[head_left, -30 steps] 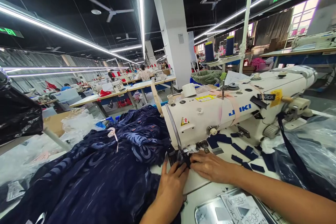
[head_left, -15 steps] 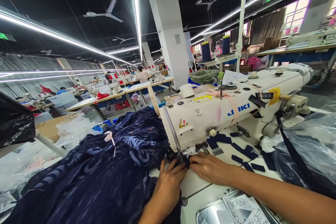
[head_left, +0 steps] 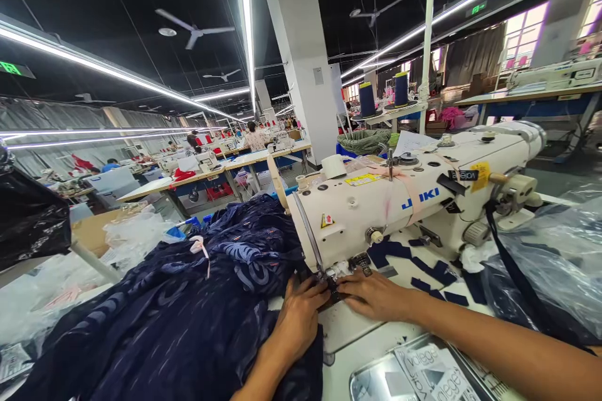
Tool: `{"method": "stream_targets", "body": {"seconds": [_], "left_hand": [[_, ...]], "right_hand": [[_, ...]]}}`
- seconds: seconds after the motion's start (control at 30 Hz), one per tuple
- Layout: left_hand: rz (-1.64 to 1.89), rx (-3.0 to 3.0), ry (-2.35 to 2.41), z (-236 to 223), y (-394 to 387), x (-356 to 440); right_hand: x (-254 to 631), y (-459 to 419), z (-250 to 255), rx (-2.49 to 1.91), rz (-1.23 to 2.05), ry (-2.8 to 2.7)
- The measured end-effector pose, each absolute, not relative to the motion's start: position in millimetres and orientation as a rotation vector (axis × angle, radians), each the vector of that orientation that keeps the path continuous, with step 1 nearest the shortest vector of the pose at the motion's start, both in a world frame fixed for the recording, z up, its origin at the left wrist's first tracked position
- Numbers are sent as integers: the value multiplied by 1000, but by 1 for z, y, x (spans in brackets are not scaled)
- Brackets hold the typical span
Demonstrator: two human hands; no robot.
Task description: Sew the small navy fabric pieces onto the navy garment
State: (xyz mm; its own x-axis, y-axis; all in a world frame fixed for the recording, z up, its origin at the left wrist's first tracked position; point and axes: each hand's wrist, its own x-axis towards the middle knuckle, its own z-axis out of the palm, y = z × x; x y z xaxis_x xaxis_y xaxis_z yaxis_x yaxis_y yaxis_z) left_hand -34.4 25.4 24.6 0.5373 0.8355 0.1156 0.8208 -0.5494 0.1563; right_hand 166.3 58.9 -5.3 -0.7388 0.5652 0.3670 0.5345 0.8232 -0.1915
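Observation:
My left hand lies at the needle end of a white JUKI sewing machine, its fingers bent over the navy fabric and pressing it down. From the other side my right hand reaches in, fingers close together at the edge of the same fabric. The fingertips of both hands almost meet by the presser foot, which they partly hide. A large navy garment with lighter blue patterns spreads left of the machine, a pale pink tie on top.
Small navy fabric pieces lie behind my right forearm. A metal tray with printed labels stands at the front. Clear plastic bags are heaped at the right, and a black plastic bag hangs at the left edge.
The view has shifted slightly. My left fingers have drawn closer together over the fabric beside the presser foot. My right hand stays almost in place.

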Motion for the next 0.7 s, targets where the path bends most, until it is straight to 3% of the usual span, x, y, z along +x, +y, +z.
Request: {"method": "stream_targets", "body": {"seconds": [0.33,0.7], "left_hand": [[427,2842,1533,22,29,-27],[176,2865,1923,21,19,-20]], "right_hand": [[147,96,-17,-1105,304,-2357],[160,80,2,-618,-137,-2549]]}}
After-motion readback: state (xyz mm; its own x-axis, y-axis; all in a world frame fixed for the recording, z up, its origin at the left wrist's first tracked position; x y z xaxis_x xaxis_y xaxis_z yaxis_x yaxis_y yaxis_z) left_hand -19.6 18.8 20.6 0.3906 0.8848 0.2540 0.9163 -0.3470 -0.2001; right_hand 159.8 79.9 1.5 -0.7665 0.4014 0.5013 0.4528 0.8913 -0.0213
